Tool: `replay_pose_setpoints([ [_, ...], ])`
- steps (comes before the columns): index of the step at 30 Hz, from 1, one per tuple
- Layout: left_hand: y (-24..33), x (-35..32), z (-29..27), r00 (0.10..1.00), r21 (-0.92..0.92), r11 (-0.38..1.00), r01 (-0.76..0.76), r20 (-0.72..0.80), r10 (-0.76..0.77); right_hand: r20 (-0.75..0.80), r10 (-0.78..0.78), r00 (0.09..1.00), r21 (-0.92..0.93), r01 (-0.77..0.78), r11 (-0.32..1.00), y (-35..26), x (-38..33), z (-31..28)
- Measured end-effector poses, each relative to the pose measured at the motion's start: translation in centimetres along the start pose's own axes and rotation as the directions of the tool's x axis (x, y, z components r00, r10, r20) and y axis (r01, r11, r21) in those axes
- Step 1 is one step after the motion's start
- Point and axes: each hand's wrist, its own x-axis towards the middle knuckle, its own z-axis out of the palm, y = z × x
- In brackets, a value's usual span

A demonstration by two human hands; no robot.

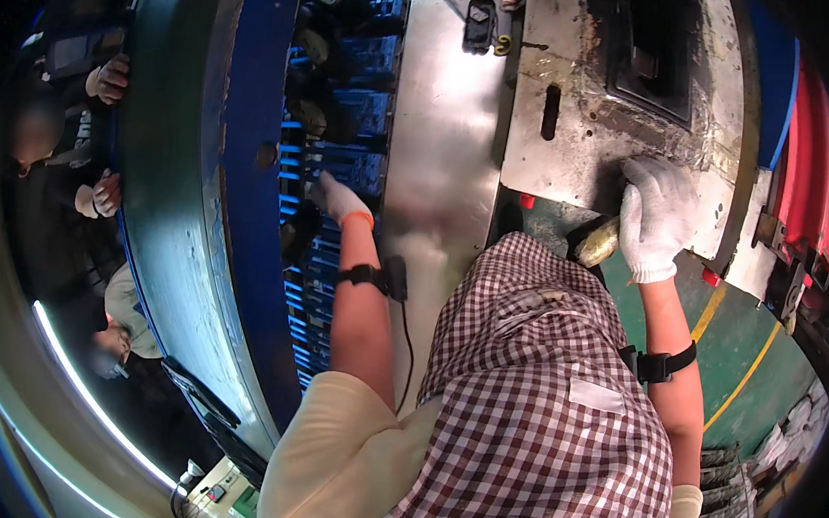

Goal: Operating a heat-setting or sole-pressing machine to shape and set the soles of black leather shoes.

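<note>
Under the right hand (657, 217), closed around its upper end, sits a yellowish cylinder (598, 242) beside the steel plate (573, 145); left hand (336, 197), grip unclear, reaches into the blue rack (345, 160).

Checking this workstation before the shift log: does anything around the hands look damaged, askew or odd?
The grey metal plate under the right hand is heavily stained and scuffed, with grime round its dark rectangular opening. The left hand reaches into the blue racks, where nothing looks spilled or askew.

Knit cloth gloves on hands (657, 217); worn, stained metal plate (576, 107); smooth steel sheet (440, 147).
</note>
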Motion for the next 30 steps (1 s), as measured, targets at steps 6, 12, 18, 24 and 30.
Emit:
replay_pose_setpoints([
  [6, -3.2, -0.2, -7.6, 0.849, -0.533, 0.766, 0.359, -0.155, -0.505, 0.005, -0.039, 0.999, 0.015, 0.039, 0.999, 0.7, -0.2, 0.2],
  [12, -7.3, 10.6, -12.2, 0.818, -0.609, 0.589, 0.531, 0.188, -0.544, 0.022, -0.058, 0.998, 0.028, 0.058, 0.998, 0.9, 0.0, 0.4],
  [18, -7.0, 12.1, -10.8, 0.777, -0.580, 0.557, 0.594, 0.237, -0.583, -0.003, -0.070, 0.998, -0.026, 0.069, 0.997, 0.9, -0.2, 0.6],
  [24, -9.4, 5.7, -13.4, 0.826, -0.653, 0.507, 0.563, 0.440, -0.351, 0.016, -0.045, 0.999, -0.004, 0.045, 0.999, 1.3, -0.6, -0.2],
  [30, -2.6, -9.3, -14.4, 0.658, -0.648, 0.118, 0.753, 0.731, -0.181, -0.018, -0.022, 1.000, 0.029, 0.022, 0.999, 1.5, -0.6, -0.1],
])
